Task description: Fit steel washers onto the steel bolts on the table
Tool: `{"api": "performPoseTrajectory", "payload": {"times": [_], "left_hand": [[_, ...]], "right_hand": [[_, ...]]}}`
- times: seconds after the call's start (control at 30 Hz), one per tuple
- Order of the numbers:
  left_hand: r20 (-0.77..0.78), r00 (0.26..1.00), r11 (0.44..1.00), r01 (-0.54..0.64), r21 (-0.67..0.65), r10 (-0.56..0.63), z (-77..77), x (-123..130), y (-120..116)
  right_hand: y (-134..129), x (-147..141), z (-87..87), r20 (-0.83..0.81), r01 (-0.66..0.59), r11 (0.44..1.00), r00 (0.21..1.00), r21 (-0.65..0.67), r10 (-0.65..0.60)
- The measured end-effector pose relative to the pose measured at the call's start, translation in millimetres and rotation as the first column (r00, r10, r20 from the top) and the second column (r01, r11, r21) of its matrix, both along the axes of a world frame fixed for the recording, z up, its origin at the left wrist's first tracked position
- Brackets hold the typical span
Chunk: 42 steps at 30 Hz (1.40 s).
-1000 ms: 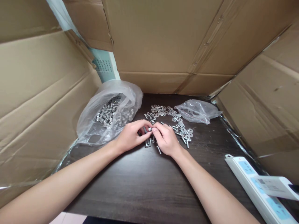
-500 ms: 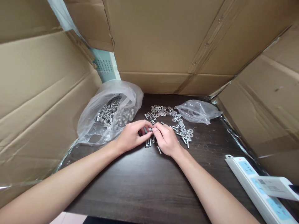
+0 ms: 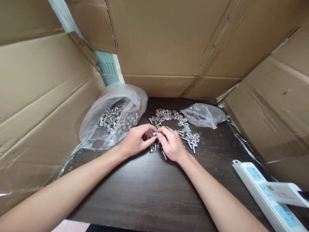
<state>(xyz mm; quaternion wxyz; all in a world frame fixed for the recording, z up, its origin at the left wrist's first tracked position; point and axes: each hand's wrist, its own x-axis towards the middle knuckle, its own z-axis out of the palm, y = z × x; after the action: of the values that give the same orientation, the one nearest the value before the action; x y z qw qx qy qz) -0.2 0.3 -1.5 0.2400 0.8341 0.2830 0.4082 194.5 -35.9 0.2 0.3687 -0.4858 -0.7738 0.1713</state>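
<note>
My left hand (image 3: 136, 140) and my right hand (image 3: 172, 143) meet fingertip to fingertip over the dark wooden table (image 3: 149, 190). Both pinch one small silver bolt (image 3: 155, 133) between them; whether a washer or nut sits on it is too small to tell. Loose bolts and washers (image 3: 180, 127) lie scattered just behind and to the right of the hands. A few more bolts (image 3: 154, 148) lie under the fingers.
An open clear plastic bag of bolts (image 3: 113, 116) lies at the left. A smaller crumpled plastic bag (image 3: 205, 115) lies at the right. Cardboard walls (image 3: 169, 42) close in the table on three sides. A white power strip (image 3: 267, 193) sits at the near right.
The fingertips shifted slightly on the bolt; hands and arms stay in the same place.
</note>
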Motion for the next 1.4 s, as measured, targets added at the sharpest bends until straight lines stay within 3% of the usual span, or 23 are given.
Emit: {"api": "performPoseTrajectory", "payload": {"times": [1.4], "left_hand": [[-0.02, 1.0, 1.0, -0.008, -0.02, 0.008, -0.3, -0.5, 0.6]], "right_hand": [[-0.4, -0.8, 3.7, 0.018, 0.002, 1.0, 1.0, -0.007, -0.002]]}}
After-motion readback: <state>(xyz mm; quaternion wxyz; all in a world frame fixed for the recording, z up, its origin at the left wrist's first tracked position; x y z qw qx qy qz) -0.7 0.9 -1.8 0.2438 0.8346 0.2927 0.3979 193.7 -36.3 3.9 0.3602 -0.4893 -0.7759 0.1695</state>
